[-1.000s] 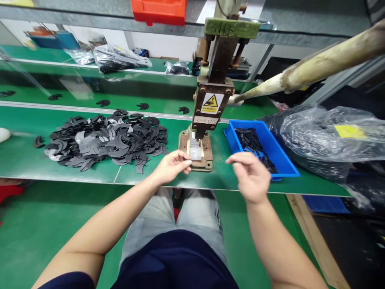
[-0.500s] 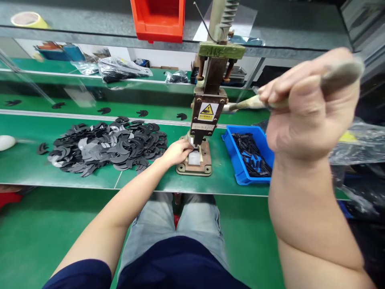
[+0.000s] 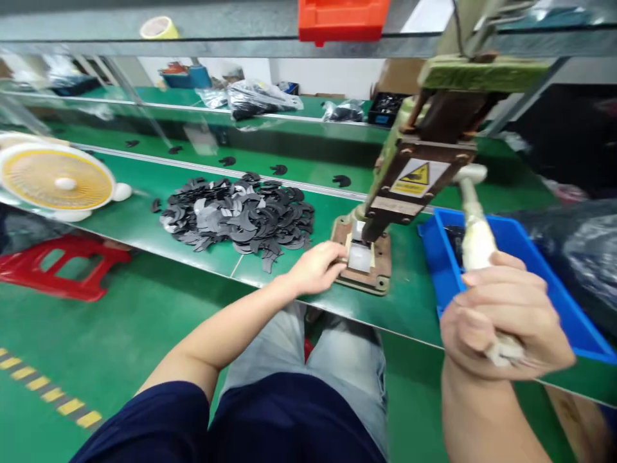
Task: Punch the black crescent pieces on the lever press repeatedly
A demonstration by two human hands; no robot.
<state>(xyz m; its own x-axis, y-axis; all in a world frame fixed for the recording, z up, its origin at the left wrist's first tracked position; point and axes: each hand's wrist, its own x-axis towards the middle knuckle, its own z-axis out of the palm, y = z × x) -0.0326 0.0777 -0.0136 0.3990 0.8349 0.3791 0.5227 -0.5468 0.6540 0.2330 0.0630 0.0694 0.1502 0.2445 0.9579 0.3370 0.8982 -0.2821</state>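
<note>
right hand (image 3: 504, 318) fisted round press lever (image 3: 475, 235); left hand (image 3: 318, 267) (fingers curled) at press base (image 3: 362, 273)

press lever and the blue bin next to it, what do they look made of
Press lever: seemingly a rod wrapped in off-white tape or cloth, matte and grimy; the right hand grips it. Blue bin: likely moulded plastic, with a smooth, even colour and thin rim.

A long green surface (image 3: 144, 222) runs across the room, with a second green level (image 3: 270, 151) behind it. A grey metal shelf (image 3: 231, 35) spans overhead, carrying an orange bin (image 3: 342, 19) and a tape roll (image 3: 159, 27). The floor (image 3: 96, 347) is green with yellow dashes (image 3: 53, 399); a red stool (image 3: 62, 267) stands beneath.
</note>
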